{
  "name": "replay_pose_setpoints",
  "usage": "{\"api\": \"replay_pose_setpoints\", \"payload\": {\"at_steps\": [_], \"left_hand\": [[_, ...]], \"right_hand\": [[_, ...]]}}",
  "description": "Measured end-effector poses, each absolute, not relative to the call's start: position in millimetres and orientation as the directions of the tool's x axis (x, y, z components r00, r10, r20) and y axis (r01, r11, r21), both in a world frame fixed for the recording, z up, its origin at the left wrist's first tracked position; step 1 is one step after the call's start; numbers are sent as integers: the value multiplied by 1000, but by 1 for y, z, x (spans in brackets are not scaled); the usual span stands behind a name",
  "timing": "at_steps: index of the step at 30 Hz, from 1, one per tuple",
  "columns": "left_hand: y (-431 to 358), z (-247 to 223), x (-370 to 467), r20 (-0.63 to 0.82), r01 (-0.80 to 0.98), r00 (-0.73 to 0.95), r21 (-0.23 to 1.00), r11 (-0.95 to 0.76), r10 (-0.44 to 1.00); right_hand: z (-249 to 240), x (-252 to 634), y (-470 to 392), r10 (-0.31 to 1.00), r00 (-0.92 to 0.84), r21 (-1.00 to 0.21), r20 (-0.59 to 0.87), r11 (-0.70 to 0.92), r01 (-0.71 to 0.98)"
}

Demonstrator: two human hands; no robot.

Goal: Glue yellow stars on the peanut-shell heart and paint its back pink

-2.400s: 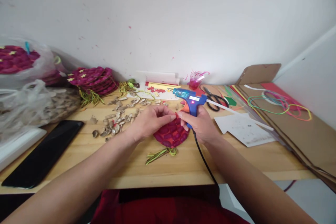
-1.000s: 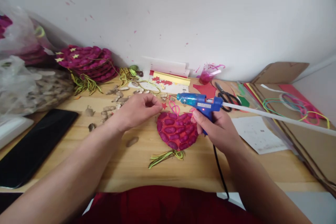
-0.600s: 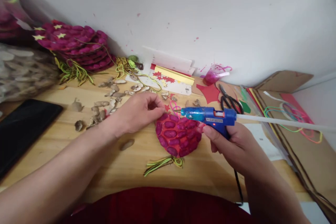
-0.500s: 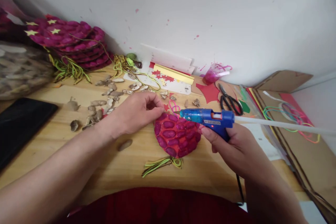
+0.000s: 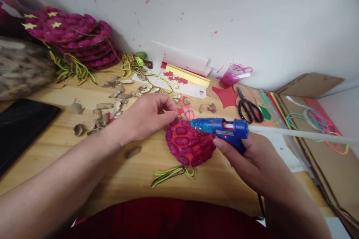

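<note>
Head view has the left hand [image 5: 148, 117] pinched finger-to-thumb, contents unclear, the right hand [image 5: 251, 162] clamped round the glue gun [image 5: 220, 127], and, on the table [image 5: 126, 177] beneath, the purple-studded piece [image 5: 190, 145], likely light, brittle and best held by its rim.

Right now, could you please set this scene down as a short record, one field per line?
Left hand: at the upper left edge of the purple-and-red piece; whether it pinches anything is unclear
Right hand: gripping the blue glue gun, its front end toward the left hand
Glue stick: white, sticking out behind the gun
Tassel: yellow-green and brown, at the piece's near end
Back left: stack of similar pieces, yellow stars on top
Right: black-handled scissors beside red paper
</note>
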State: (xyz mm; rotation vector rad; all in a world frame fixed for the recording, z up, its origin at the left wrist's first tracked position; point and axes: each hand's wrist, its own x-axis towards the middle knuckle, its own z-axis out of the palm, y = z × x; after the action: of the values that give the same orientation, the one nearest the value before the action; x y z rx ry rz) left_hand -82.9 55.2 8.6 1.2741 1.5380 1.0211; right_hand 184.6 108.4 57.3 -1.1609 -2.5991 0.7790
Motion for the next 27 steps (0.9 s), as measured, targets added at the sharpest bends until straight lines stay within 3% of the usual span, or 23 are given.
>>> {"api": "replay_pose_setpoints", "payload": {"at_steps": [27], "left_hand": [[55,7,-80,-113,287,-90,948,134,990]], "right_hand": [[55,181,112,711,-703,-477,-5,616,626]]}}
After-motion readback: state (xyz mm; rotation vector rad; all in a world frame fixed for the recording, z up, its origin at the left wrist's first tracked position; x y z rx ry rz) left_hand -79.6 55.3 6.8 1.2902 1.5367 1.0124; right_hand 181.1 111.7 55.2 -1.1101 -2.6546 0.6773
